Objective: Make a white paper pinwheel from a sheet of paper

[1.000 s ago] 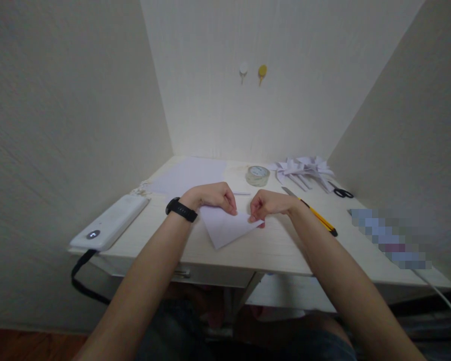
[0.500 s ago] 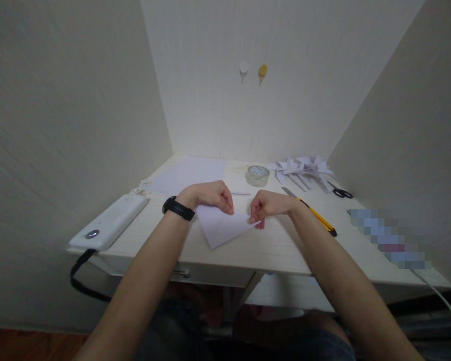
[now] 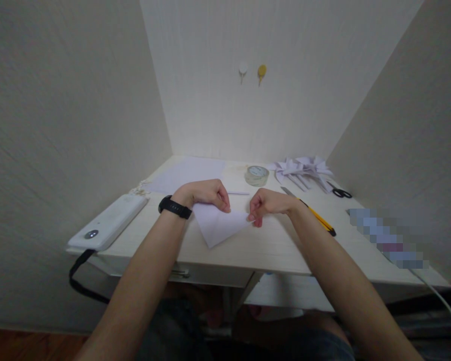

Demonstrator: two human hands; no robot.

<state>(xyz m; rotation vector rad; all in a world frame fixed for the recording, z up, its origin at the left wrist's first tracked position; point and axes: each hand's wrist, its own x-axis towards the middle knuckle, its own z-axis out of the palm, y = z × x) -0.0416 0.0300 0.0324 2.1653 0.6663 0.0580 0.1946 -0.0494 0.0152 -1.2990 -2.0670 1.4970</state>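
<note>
1. Paper piece (image 3: 218, 229), white and roughly three-cornered, sits over the desk (image 3: 278, 250) on the near side of the tape roll (image 3: 257, 175) and to its left, one corner pointing toward the person
2. Left hand (image 3: 210, 192), wrist sharply bent, nearer than the tape roll and to its left, has thumb and fingertips closed on the far edge of the paper piece
3. Right hand (image 3: 268, 201), just on the near side of the tape roll, pinches the right-hand corner of the paper piece; the two hands are near each other but apart, with a stretch of paper edge between them
4. Black watch (image 3: 175, 206) circles the left wrist, farther left of the tape roll than the hand
5. Thin white strip (image 3: 239, 193) lies near the tape roll, to its near left, partly hidden by the left hand
6. Yellow knife (image 3: 317, 219), blade showing, slants to the near right of the tape roll
7. White sheet (image 3: 188, 173) lies flat, left of the tape roll
8. Pile of paper strips (image 3: 304, 169) lies right of the tape roll, with black-handled scissors (image 3: 342, 193) beyond it
9. White device (image 3: 110, 220) lies well left of the tape roll, on its near side
10. White hook (image 3: 242, 68) and yellow hook (image 3: 262, 70) are on the wall above the tape roll
</note>
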